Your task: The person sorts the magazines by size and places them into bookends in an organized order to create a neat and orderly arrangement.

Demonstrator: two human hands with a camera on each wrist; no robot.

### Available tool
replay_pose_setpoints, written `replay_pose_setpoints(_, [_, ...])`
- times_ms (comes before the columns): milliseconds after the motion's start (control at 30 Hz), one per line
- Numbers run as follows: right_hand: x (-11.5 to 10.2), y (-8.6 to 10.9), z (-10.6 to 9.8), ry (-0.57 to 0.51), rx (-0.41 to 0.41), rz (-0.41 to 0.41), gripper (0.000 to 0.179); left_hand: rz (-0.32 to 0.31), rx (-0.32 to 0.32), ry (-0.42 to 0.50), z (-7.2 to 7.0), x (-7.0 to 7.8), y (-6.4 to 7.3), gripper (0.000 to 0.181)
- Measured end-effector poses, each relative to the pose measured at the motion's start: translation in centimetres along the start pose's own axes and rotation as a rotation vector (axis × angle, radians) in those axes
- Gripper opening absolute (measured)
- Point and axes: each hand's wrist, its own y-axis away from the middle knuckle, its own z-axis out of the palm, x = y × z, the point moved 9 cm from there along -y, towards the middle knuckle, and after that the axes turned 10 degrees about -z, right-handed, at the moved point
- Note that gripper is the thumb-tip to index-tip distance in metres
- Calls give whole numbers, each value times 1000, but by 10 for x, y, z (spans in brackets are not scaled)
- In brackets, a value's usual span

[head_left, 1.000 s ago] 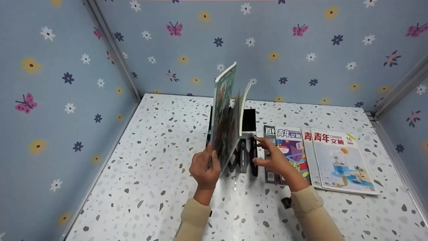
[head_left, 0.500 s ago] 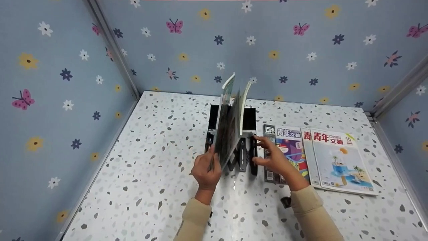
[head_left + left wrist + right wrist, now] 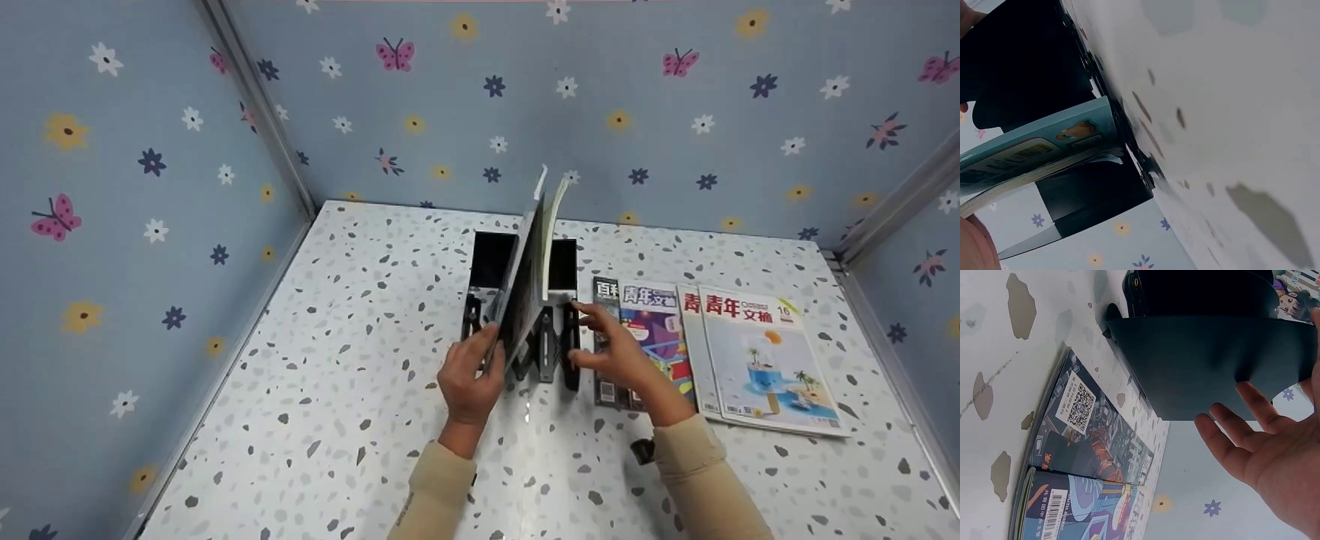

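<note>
My left hand grips the near edge of a magazine that stands on its edge, tilted right, in a black desktop book rack. In the left wrist view this magazine has a teal spine, and its lower end is down at the rack's base. Just right of it stands a second magazine, its pale pages showing. My right hand rests with its fingers spread against the rack's right side panel. The right wrist view shows fingertips at this panel's outer face.
Several magazines lie flat, overlapping, right of the rack. A dark magazine is nearest the panel. A small black object lies beside my right sleeve. Flower-patterned walls enclose the speckled table behind and at the sides.
My left hand has moved slightly right and the magazine in it has come down into the rack, swinging right toward the other one. The right hand has stayed at the side panel.
</note>
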Motion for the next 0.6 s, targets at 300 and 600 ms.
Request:
replay_pose_setpoints(300, [0, 1, 0, 22, 4, 5, 74, -31, -152, -76, -3, 7, -6, 36])
replay_pose_setpoints(600, [0, 0, 0, 12, -6, 6, 75, -351, -465, -126, 0, 1, -9, 45])
